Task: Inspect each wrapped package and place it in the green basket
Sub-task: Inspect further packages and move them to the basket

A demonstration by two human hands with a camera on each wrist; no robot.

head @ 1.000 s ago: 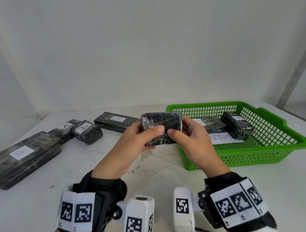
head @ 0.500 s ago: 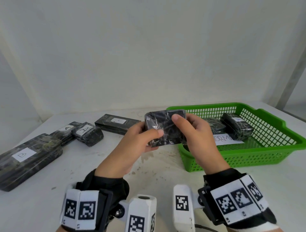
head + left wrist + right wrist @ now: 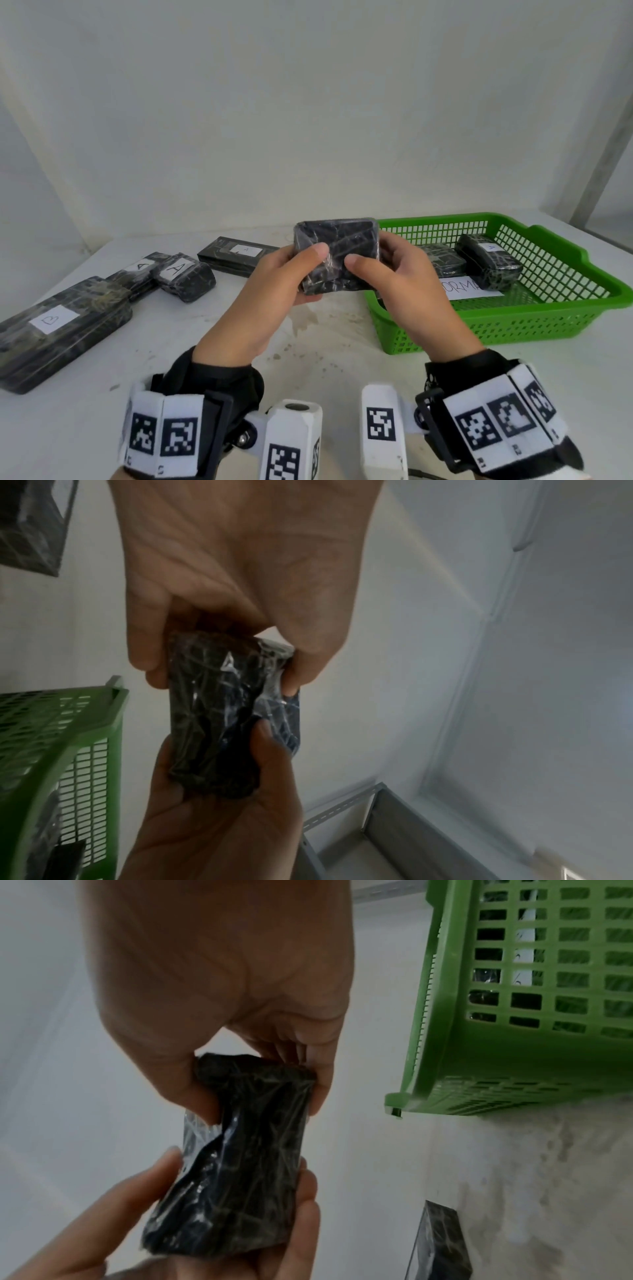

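Both hands hold a small black film-wrapped package (image 3: 337,255) up above the table, just left of the green basket (image 3: 513,315). My left hand (image 3: 274,281) grips its left end, thumb on the near face; my right hand (image 3: 404,277) grips the right end the same way. The left wrist view shows the package (image 3: 222,718) pinched between both hands; so does the right wrist view, package (image 3: 240,1164). Inside the basket lie two wrapped packages (image 3: 488,262) and a white paper label (image 3: 469,289).
On the table to the left lie several wrapped packages: a long one marked B (image 3: 58,329), small ones marked A (image 3: 185,275), and a flat box (image 3: 236,255) further back. A white wall stands behind. Metal shelving (image 3: 394,831) shows in the left wrist view.
The package has been turned in my hands, its broad dark face now tilted toward me and raised slightly. My right thumb shifted from the top edge to the near face.
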